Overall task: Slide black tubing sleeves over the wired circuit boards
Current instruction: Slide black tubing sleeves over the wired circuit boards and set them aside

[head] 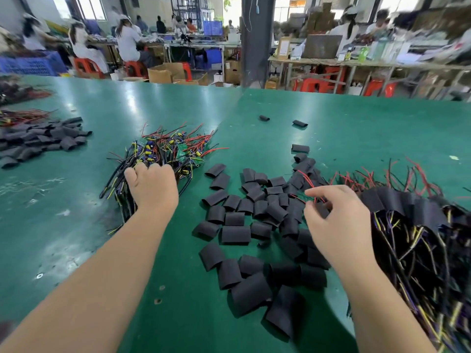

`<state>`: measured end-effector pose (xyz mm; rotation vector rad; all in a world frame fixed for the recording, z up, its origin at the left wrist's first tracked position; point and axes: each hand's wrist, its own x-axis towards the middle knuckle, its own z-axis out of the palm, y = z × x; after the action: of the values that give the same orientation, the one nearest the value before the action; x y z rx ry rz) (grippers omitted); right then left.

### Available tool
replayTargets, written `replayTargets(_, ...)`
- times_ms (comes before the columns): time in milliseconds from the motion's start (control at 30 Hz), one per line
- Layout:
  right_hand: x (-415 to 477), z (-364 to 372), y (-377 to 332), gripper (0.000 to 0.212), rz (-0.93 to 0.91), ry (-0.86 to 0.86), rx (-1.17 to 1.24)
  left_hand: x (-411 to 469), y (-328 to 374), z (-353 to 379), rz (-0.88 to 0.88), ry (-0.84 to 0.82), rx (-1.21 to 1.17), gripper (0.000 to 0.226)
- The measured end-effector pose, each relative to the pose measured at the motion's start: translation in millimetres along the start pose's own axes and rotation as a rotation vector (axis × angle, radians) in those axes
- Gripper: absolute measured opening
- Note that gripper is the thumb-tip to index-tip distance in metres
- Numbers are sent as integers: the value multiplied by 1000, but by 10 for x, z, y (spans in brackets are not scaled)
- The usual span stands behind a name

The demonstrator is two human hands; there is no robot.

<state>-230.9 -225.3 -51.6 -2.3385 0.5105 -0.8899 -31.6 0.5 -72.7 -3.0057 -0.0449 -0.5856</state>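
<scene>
A green worktable fills a busy workshop; beyond its far edge stand a dark pillar, cardboard boxes, red stools and seated workers at other benches.

The wired circuit boards lie heaped under and beyond the left hand. Their red leads fan away and their black cables trail back past the wrist. That hand's fingers curl down into the heap, closing on its wires.

Loose black tubing sleeves, short flattened tubes at mixed angles, spread between the hands.

The right hand curls loosely over one sleeve with red wires by the fingertips; whether it grips is unclear.

Outside its knuckles lies a sleeved pile.
</scene>
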Motion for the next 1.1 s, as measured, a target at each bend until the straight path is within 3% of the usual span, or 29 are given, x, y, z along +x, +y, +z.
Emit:
replayTargets(133, -31, 17, -43, 14, -34, -42, 63, 64, -19, -40, -6, -50, 43, 21)
replayTargets(233, -51, 23, -53, 15, -25, -68, 85, 113, -44, 23, 30, -45, -21, 6)
replayTargets(400, -54, 36, -54, 14, -7, -84, 93, 115, -74, 44, 105, -27, -9, 24)
replayTargets(533, -55, 41, -57, 14, -5, -89, 99, 145, -86, -28, 59, -56, -28, 38)
replayTargets(767, -62, 23, -73, 15, 16, -96, 119, 154, -196, -322, -9, 111, -216, 29)
replayTargets(867, -70, 21, -105, 15, 52, -129, 177, 104, -254, -528, -62, 226, -412, 27)
replayTargets(967, -79, 30, -130, 16, 114, -182, 283, -4, -292, -719, 22, 236, -824, 18)
replayTargets(1033, -91, 42, -162, 19, 216, -287, 493, -133, -259, -801, 110, 164, -1029, 20)
replayTargets(1100, -119, 64, -202, 35, 334, -425, 863, -275, -208, -825, 183, 65, -1129, 24)
